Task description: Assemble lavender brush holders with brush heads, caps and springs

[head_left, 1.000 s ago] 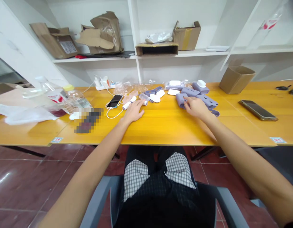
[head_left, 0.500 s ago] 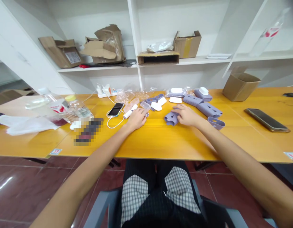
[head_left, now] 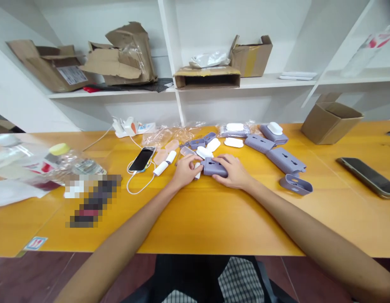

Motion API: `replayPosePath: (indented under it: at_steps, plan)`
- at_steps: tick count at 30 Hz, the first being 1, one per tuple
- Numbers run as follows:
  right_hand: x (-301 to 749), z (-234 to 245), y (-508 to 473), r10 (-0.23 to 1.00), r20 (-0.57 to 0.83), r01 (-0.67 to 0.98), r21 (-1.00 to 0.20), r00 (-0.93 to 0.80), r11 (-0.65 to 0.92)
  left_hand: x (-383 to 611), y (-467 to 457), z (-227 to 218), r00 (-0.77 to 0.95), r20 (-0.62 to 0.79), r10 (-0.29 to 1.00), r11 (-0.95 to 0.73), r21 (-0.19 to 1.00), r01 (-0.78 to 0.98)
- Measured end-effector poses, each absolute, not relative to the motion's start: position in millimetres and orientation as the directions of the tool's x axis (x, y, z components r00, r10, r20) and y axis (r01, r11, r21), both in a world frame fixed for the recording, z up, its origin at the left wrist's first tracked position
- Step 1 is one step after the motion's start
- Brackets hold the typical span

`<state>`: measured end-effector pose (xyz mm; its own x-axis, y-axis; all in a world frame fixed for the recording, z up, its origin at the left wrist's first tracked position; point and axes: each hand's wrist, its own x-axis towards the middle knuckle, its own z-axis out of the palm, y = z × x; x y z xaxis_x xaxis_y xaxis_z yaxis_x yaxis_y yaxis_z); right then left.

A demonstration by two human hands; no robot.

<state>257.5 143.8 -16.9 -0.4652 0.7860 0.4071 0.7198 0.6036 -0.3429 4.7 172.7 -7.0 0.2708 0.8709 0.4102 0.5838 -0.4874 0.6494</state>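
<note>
My right hand [head_left: 232, 171] is closed around the end of a purple plastic holder [head_left: 210, 166] with a keyhole-like slot in its upper face. Against the holder's left end, my left hand [head_left: 184, 171] pinches a small pale piece [head_left: 198, 171], partly hidden by the fingers. Just behind the hands lie white oval caps [head_left: 204, 152] and small purple open frames [head_left: 197, 144]. More purple slotted holders [head_left: 284, 159] sit to the right, near a purple ring-shaped piece [head_left: 296, 184].
Left of my hands are a phone [head_left: 142, 159] with a white cable, a white cylindrical device [head_left: 165, 163] and clear bottles [head_left: 78, 162]. A cardboard box [head_left: 330, 120] and another phone [head_left: 368, 176] are at the right. White shelves [head_left: 271, 80] with cartons rise behind the table.
My right hand has brought the purple holder left, up to my left hand, and turned it. My left hand now pinches the pale piece. The view has tilted and come closer to the table.
</note>
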Motion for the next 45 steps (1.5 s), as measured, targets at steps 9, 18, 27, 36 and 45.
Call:
replayPosePath:
  at_steps: [9,18,27,36,45]
  plan:
    - [290,3,147,0.806,0.228,0.686,-0.432,-0.546,0.586,0,167,-9,0.358,0.281,0.891,-0.437,0.744,0.504]
    - [298,10,132,0.904,0.414,0.923,-0.297,-0.106,0.244,0,162,-5,0.484,0.304,0.821,-0.545,0.670,0.503]
    - [285,15,123,0.836,0.337,0.702,-0.455,-0.434,0.548,-22,160,9,0.664,0.106,0.740,-0.479,0.777,0.409]
    - [297,23,108,0.890,0.194,0.852,-0.262,-0.413,0.453,-17,161,-5,0.594,0.188,0.782,-0.403,0.880,0.251]
    - [290,11,114,0.835,0.217,0.788,-0.280,-0.505,0.549,-13,160,-8,0.599,0.163,0.784,-0.330,0.926,0.180]
